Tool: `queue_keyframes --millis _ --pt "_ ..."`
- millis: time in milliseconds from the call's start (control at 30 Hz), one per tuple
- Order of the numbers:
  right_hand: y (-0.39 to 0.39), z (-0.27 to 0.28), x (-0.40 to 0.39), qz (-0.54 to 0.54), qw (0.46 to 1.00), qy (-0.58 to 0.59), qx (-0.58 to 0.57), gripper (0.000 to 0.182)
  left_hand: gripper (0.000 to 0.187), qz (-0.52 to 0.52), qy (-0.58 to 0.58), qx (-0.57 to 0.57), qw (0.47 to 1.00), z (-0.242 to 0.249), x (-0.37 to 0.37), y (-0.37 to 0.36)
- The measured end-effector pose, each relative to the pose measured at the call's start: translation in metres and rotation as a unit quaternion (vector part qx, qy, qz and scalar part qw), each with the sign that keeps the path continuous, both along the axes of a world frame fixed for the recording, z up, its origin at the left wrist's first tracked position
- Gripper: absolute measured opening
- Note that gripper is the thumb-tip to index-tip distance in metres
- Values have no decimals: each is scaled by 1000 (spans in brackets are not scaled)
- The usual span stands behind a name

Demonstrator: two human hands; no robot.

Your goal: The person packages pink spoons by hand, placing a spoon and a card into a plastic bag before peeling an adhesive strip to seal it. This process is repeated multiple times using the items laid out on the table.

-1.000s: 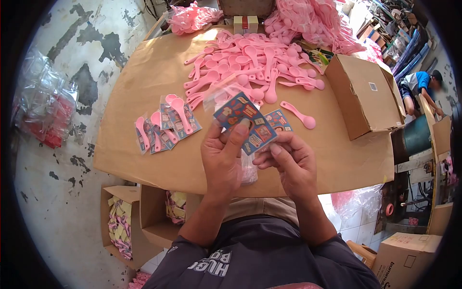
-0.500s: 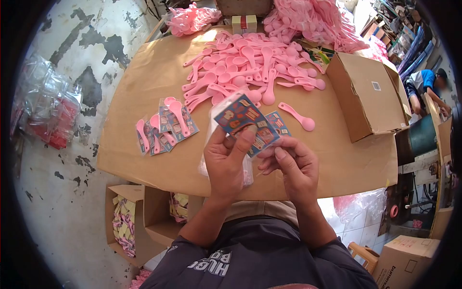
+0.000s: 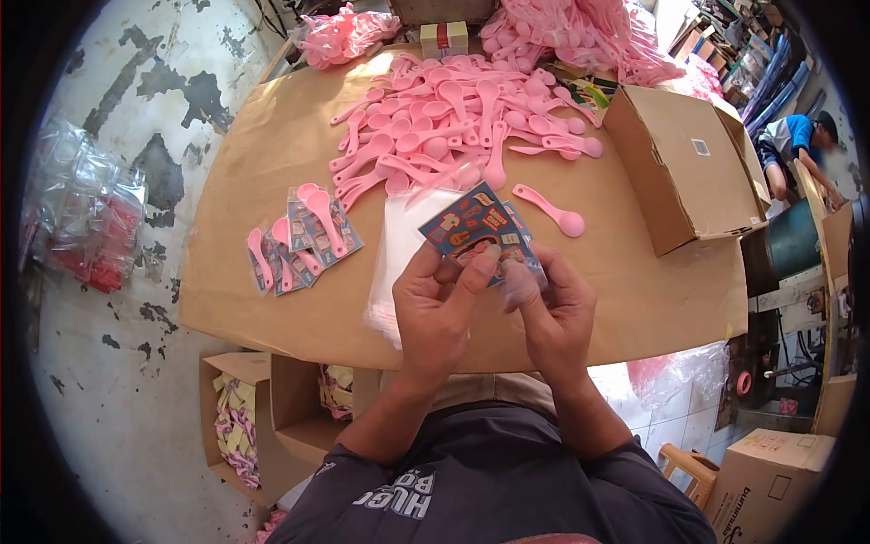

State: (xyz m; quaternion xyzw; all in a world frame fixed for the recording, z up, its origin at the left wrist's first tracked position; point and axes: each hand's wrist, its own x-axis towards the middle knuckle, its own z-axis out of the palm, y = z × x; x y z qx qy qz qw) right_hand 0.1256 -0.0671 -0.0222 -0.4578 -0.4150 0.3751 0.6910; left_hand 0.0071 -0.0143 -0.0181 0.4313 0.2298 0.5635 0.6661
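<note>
My left hand (image 3: 437, 313) holds a blue printed card (image 3: 469, 227) inside a clear plastic bag, thumb pressed on its lower edge. My right hand (image 3: 551, 313) pinches the bag's right edge next to the card. Both hands hover over the near edge of a brown paper-covered table (image 3: 272, 154). A stack of clear empty bags (image 3: 399, 249) lies just left of my hands. One loose pink spoon (image 3: 549, 208) lies beyond my right hand. A big pile of pink spoons (image 3: 453, 118) covers the far middle of the table.
Several finished packs with spoon and card (image 3: 299, 240) lie at the left. A cardboard box (image 3: 684, 168) stands at the right. Bags of pink spoons (image 3: 580, 32) sit at the back. Open boxes (image 3: 245, 422) are under the table. A person in blue (image 3: 797, 145) is far right.
The card in its bag has shifted slightly right and closer to my right hand, which closed in on its edge. The stack of clear bags is now uncovered on the table.
</note>
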Motion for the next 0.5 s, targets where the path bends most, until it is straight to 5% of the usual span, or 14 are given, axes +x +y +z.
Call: queue_keyframes --millis 200,300,500 --pt "1 2 -3 52 995 84 -13 16 48 -16 -36 76 996 9 0 7" --pt "-2 2 -2 68 993 72 -57 13 58 -76 -169 40 982 19 -6 14" --pt "-1 7 -12 70 994 61 -64 14 61 -141 -251 4 958 20 -6 17"
